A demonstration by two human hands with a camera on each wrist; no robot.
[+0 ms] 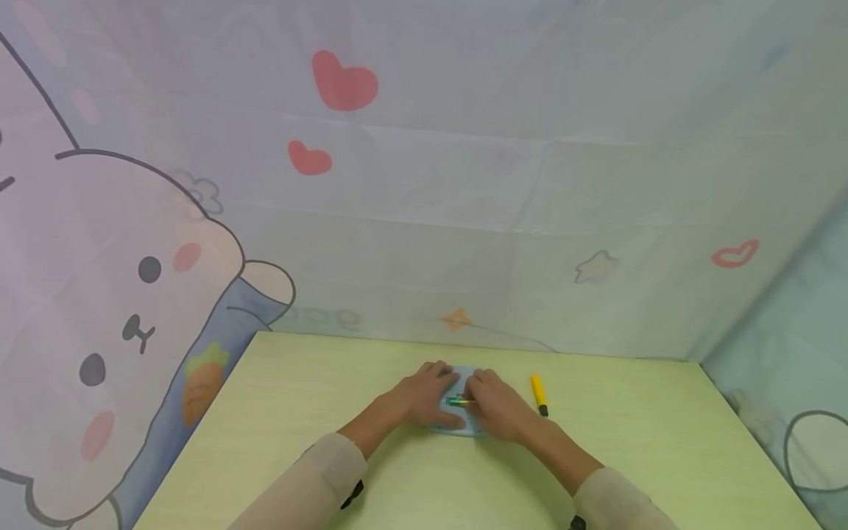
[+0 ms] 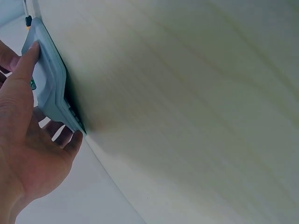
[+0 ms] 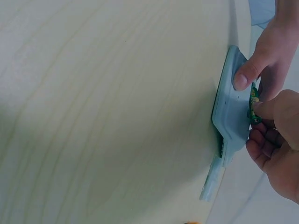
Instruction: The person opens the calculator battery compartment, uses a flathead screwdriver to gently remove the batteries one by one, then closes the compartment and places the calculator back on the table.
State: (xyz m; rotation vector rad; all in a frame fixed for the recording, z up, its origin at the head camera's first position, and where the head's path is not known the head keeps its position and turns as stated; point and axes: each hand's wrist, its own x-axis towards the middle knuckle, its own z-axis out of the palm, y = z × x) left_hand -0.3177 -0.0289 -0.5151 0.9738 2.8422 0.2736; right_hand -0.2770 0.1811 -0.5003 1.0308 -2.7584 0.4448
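A light blue plastic device (image 1: 472, 428) lies on the table between both hands, its flat face up. My left hand (image 1: 422, 397) holds it from the left, thumb on the near part and fingers toward the far edge. In the left wrist view, that thumb (image 2: 29, 60) rests on the face of the device (image 2: 46, 79). My right hand (image 1: 498, 408) has curled fingers over the device and pinches a small green battery (image 1: 457, 402). Yellow marks show on the battery (image 3: 254, 105) in the right wrist view. The slot beneath it is hidden.
A yellow tool with a black end (image 1: 539, 394), perhaps a screwdriver, lies right of my right hand. A pale blue strip (image 3: 211, 179) sits at the device's end. Behind the pale wooden table (image 1: 318, 383) hangs a printed cloth (image 1: 424, 184).
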